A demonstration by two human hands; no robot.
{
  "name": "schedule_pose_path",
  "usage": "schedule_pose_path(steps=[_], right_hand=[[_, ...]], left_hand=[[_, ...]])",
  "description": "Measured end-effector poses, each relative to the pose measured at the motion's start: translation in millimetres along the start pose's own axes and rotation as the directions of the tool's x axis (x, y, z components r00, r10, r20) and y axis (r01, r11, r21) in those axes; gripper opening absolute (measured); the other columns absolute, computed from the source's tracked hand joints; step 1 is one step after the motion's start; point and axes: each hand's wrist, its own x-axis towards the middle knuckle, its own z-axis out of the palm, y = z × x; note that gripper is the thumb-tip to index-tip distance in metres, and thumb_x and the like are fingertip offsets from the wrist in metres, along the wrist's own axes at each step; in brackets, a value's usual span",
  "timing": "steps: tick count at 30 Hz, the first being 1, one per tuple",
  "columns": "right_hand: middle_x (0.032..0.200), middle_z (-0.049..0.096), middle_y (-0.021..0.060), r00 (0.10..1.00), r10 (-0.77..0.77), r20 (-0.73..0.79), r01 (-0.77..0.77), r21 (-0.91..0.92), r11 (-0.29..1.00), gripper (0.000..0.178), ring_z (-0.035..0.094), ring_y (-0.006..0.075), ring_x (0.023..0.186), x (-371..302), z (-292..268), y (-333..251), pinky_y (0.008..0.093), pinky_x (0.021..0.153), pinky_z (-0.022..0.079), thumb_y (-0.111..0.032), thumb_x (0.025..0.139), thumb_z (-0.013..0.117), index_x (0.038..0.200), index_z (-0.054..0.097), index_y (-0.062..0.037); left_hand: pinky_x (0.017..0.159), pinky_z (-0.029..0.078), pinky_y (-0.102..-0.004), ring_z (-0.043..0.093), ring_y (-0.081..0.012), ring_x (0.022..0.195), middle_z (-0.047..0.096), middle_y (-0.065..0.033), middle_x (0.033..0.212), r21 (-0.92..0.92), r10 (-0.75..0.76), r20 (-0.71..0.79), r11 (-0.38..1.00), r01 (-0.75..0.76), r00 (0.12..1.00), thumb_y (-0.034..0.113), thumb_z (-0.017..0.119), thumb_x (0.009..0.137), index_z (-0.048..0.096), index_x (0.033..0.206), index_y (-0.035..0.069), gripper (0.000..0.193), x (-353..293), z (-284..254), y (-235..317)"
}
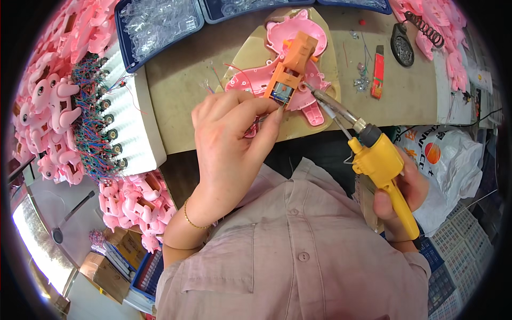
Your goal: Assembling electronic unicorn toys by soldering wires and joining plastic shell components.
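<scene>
My right hand [408, 189] is wrapped round the handle of a yellow soldering gun [378, 157]. The gun's metal tip points up and left, close to an orange motor housing [300, 53] with a small motor [281, 92] in its open lower end. My left hand [226, 130] reaches over that end, thumb and forefinger pinched together. What sits between those fingertips is too small to make out. Beneath the housing lies a pink toy shell half [250, 79], resting on a tan shaped pad [256, 50]. A thin red wire [241, 70] curves out from the shell beside my left hand.
Blue trays [128, 50] of clear plastic parts line the back. On the left, a white ribbed holder [141, 114] carries wired round parts, beside heaped pink toy bodies [56, 101]. A red cutter knife [378, 72] and a black coiled-cord object [402, 45] lie right.
</scene>
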Motion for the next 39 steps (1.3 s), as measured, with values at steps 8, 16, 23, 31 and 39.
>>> schedule_pose_path(steps=[8, 16, 23, 31, 39], right_hand=[[0.126, 0.052, 0.0174, 0.942, 0.110, -0.318, -0.197, -0.255, 0.947, 0.060, 0.054, 0.0275, 0.114, -10.8, -0.8, -9.1, 0.0410, 0.099, 0.043, -0.035, 0.084, 0.066, 0.129, 0.040, -0.0039], [0.123, 0.053, 0.0201, 0.746, 0.094, -0.660, -0.242, -0.137, 0.961, 0.051, 0.059, 0.0266, 0.102, -1.1, -21.3, 2.4, 0.0359, 0.082, 0.052, -0.021, 0.089, 0.055, 0.131, 0.037, 0.0025], [0.121, 0.054, 0.0195, 0.705, 0.157, -0.691, -0.255, -0.040, 0.966, 0.052, 0.060, 0.0248, 0.099, 0.0, -33.9, 5.9, 0.0348, 0.079, 0.052, -0.021, 0.089, 0.056, 0.131, 0.037, 0.0028], [0.122, 0.054, 0.0187, 0.742, 0.168, -0.649, -0.289, -0.083, 0.954, 0.054, 0.059, 0.0251, 0.103, -3.5, -27.7, 6.6, 0.0351, 0.082, 0.052, -0.023, 0.088, 0.056, 0.132, 0.036, 0.0012], [0.123, 0.053, 0.0163, 0.854, 0.305, -0.422, -0.359, -0.052, 0.932, 0.058, 0.056, 0.0249, 0.108, 14.1, -6.8, -9.5, 0.0362, 0.087, 0.050, -0.029, 0.088, 0.061, 0.133, 0.036, -0.0009]], left_hand=[[0.086, 0.044, -0.0357, 0.060, -0.0222, 0.091, 0.065, -0.0085, 0.091, 0.021, 0.259, -0.329, 0.963, -0.267, 0.908, 0.005, 0.068, 0.079, 0.068, 0.093, 0.002, 0.014, -6.0, -12.5, -3.7], [0.073, 0.047, -0.0223, 0.060, -0.0091, 0.085, 0.065, -0.0076, 0.095, -0.751, -0.358, 0.126, 0.575, 0.325, 0.925, 0.001, 0.053, 0.092, 0.060, 0.111, -0.003, 0.020, 17.3, -27.4, 19.8], [0.076, 0.049, -0.0395, 0.060, -0.0340, 0.089, 0.061, -0.0138, 0.105, 0.290, 0.391, 0.143, 0.862, -0.416, 0.909, 0.007, 0.066, 0.080, 0.067, 0.092, 0.005, 0.013, 60.3, -3.3, 32.0], [0.072, 0.051, -0.0281, 0.064, -0.0225, 0.080, 0.063, -0.0107, 0.096, -0.365, -0.276, 0.232, 0.864, 0.347, 0.933, 0.006, 0.064, 0.084, 0.065, 0.093, -0.001, 0.011, 46.1, -24.1, -14.6], [0.068, 0.040, -0.0329, 0.054, -0.0230, 0.068, 0.059, -0.0059, 0.075, -0.131, -0.162, 0.074, 0.977, 0.171, 0.984, 0.012, 0.068, 0.080, 0.066, 0.087, 0.007, 0.009, 11.8, -6.2, 3.7]])
